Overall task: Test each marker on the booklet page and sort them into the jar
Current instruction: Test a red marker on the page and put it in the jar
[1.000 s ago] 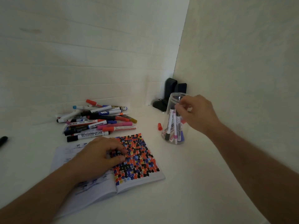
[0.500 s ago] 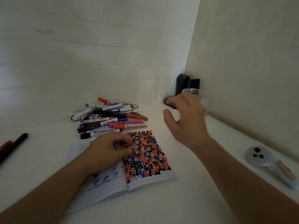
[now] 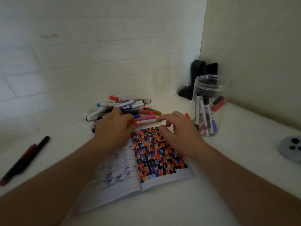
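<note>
An open booklet (image 3: 164, 175) lies in front of me, its right page filled with coloured marker blots. Behind it lies a pile of several markers (image 3: 128, 106). My left hand (image 3: 114, 129) rests on the near side of the pile, fingers curled round the orange-capped end of a white-bodied marker (image 3: 146, 122). My right hand (image 3: 177, 136) hovers over the page's top edge, fingers loosely bent, the index tip at that marker's other end and the thumb apart below it. A clear jar (image 3: 210, 88) stands to the right with several markers upright inside.
A loose orange cap (image 3: 187, 115) lies left of the jar. Two dark pens (image 3: 26, 159) lie at far left. A grey round device (image 3: 291, 148) sits at the right edge. Black objects (image 3: 197, 69) stand in the corner where the walls meet.
My right hand left the jar and came down to the page's top edge. My left hand moved off the booklet up to the marker pile and took hold of a marker.
</note>
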The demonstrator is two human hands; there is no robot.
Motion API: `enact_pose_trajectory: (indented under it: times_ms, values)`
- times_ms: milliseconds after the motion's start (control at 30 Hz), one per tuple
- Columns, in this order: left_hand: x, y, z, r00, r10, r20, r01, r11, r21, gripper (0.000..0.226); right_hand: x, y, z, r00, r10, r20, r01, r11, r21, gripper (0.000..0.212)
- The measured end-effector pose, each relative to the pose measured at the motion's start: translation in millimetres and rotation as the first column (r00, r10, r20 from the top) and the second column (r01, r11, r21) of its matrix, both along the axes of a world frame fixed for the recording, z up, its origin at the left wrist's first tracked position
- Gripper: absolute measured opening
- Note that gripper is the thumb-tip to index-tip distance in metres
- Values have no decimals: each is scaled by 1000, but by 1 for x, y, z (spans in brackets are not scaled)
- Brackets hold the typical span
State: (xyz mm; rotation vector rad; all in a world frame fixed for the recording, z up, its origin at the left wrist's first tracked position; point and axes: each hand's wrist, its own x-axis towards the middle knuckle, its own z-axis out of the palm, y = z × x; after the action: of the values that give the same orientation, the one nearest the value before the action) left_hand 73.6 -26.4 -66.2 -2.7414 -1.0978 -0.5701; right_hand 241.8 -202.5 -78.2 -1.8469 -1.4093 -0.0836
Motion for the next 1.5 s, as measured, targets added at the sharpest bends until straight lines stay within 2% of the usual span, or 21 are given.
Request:
enact_pose_trajectory:
  times_ms: [200, 267, 333, 367, 433, 500, 600, 667, 767, 1000, 1167, 1300, 1400, 1500]
  values:
    - [16, 3, -7, 999, 15, -44, -11, 996, 89, 33, 6, -2, -3, 1000, -22, -10, 23, 999, 41, 23]
    - [15, -1, -5, 999, -35, -30, 40, 985, 166, 33, 6, -2, -4, 999, -35, 9, 34, 998, 49, 25]
    - [10, -13, 1, 990, -135, 27, 127, 969, 214, 33, 4, -1, -3, 992, -64, 112, 57, 996, 64, 30]
    - [7, -22, 5, 982, -178, 56, 166, 969, 183, 33, 3, -1, -1, 977, -89, 195, 75, 994, 77, 34]
    - [1, -42, 9, 965, -232, 123, 232, 973, 18, 29, -3, -3, 5, 928, -120, 352, 102, 992, 71, 43]
    - [-7, -59, 7, 922, -260, 286, 317, 932, -174, 20, -12, -4, 13, 891, -78, 446, 100, 995, -25, 47]
    - [-16, -70, 1, 835, -187, 518, 412, 836, -362, 12, -22, -3, 14, 891, 73, 449, 27, 977, -212, 33]
    - [-19, -69, -3, 817, -145, 559, 434, 792, -430, 9, -26, -3, 12, 908, 118, 401, -10, 965, -261, 27]
    - [-24, -65, -12, 820, -148, 553, 456, 753, -475, 3, -32, -5, 8, 898, 151, 413, -33, 960, -280, 31]
    - [-25, -67, -18, 858, -200, 473, 431, 783, -449, 1, -34, -12, 10, 838, 164, 521, 29, 940, -341, 31]
    - [-25, -66, -18, 863, -214, 458, 432, 783, -447, 4, -34, -14, 9, 834, 157, 529, 44, 937, -346, 33]
    - [-26, -68, -16, 864, -217, 454, 429, 789, -439, 16, -36, -15, 8, 800, 131, 585, 71, 948, -309, 37]
    - [-28, -70, -14, 854, -221, 471, 449, 772, -450, 15, -36, -19, 8, 776, 113, 620, 105, 947, -305, 42]
    - [-27, -70, -14, 855, -212, 474, 445, 768, -460, 10, -39, -21, 15, 828, 87, 554, 156, 913, -376, 46]
